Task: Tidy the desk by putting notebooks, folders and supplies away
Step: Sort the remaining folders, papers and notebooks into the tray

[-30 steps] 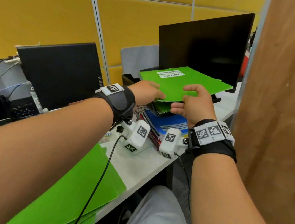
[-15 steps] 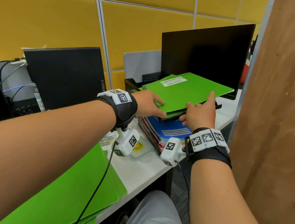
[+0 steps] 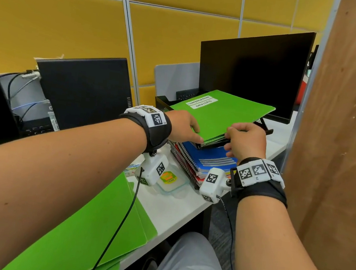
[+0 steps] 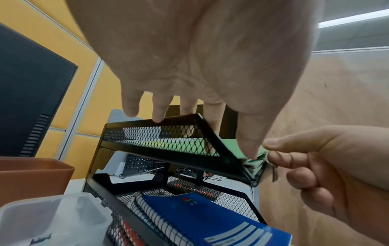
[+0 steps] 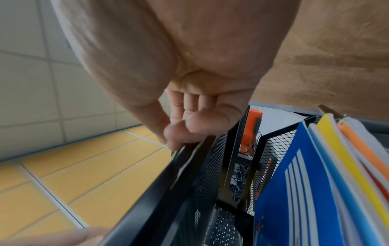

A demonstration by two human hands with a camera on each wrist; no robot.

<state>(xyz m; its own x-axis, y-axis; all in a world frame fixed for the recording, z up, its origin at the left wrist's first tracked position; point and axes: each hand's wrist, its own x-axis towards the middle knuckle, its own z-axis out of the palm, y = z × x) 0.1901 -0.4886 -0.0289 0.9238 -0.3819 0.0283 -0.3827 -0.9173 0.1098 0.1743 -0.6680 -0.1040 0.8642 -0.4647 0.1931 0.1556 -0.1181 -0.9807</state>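
Note:
A green folder (image 3: 219, 115) with a white label lies on the top tier of a black mesh tray (image 3: 163, 102), in front of the right monitor. My left hand (image 3: 184, 126) rests on its near left corner. In the left wrist view its fingers (image 4: 212, 114) reach straight over the tray rim (image 4: 160, 149) and the thumb presses the folder corner (image 4: 233, 146). My right hand (image 3: 246, 138) curls its fingers at the near edge and pinches the folder stack. A blue spiral notebook (image 3: 210, 159) tops the stack in the lower tier.
More green folders (image 3: 85, 224) lie on the white desk at the near left. A clear lidded box (image 3: 171, 181) sits beside the notebooks. A dark monitor (image 3: 254, 74) stands behind the tray, another (image 3: 84, 89) at left. A wooden panel (image 3: 341, 132) walls the right side.
The green folder has come down and slid back onto the top tier. Both hands followed its near edge, and the right hand's fingers went from stretched out to curled.

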